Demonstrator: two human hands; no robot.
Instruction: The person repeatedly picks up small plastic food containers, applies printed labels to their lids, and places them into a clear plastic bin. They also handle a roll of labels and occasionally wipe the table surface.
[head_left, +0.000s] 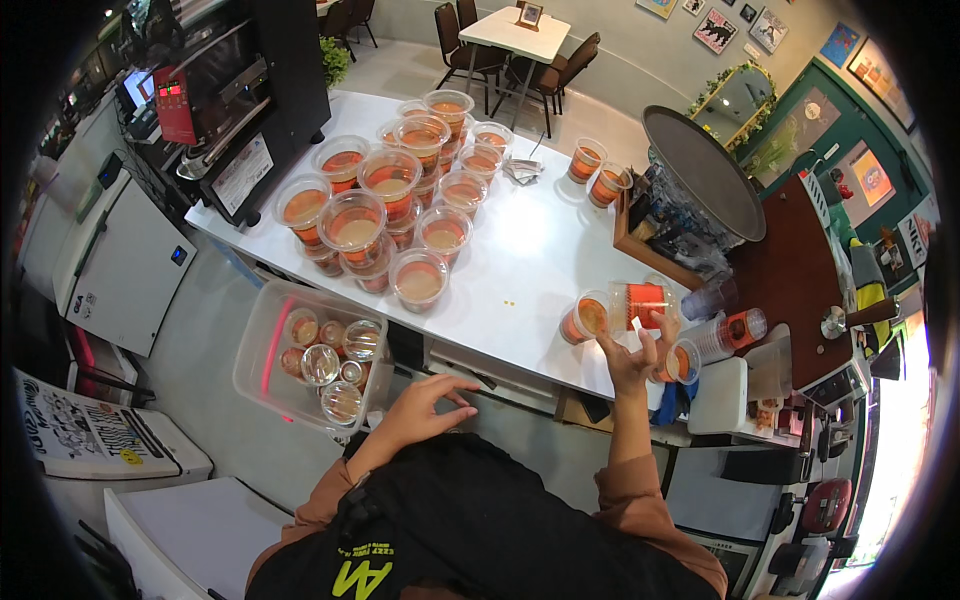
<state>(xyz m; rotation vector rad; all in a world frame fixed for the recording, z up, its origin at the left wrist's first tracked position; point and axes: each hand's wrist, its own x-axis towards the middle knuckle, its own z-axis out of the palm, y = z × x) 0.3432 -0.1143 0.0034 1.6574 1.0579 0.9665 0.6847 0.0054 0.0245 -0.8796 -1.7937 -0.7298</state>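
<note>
My right hand (634, 360) reaches over the near edge of the white counter (517, 240). Its thumb and fingers are beside a clear plastic cup with an orange printed band (643, 301), which seems to lie on its side. A small white piece (637, 330) shows at the fingertips; whether they pinch it or the cup is unclear. Another orange-banded cup (583, 318) stands just left of the hand, and one more (677, 362) is to its right. My left hand (427, 409) holds nothing, fingers apart, in front of the counter beside a clear plastic bin (259, 352).
Filled cups (352, 225), some stacked in two layers, crowd the counter's left side. Sealed round containers (320, 365) lie in the bin. Two cups (587, 160) stand near a wooden box (626, 232) and a round dark tray (701, 172). Nested cups (724, 335) lie at right.
</note>
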